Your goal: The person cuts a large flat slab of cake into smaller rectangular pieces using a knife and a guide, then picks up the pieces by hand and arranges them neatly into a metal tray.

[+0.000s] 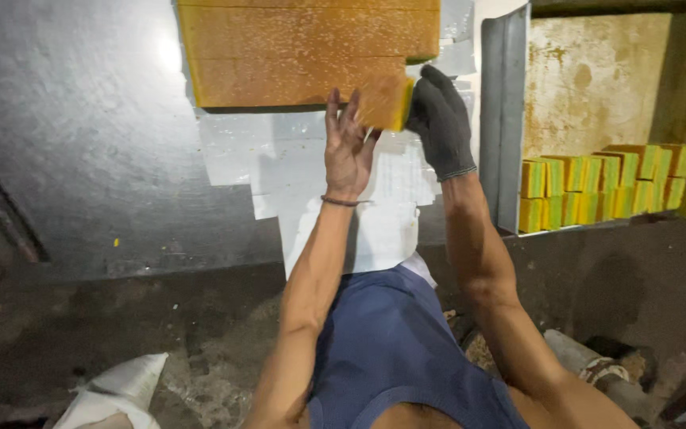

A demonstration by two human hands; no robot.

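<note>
Steadying a small orange-and-green block (385,101) at the near right corner of the big orange slab (303,52), the bare left hand (348,147) lies flat with fingers together on its face while the gloved right hand (441,119) cups its green edge, apparently to keep it from crumbling.

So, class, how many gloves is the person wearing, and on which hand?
1. The dark knitted glove is on the right hand, gripping the end of the small yellow-green block at the slab's corner. The left hand is bare, fingers against the same block.
</note>
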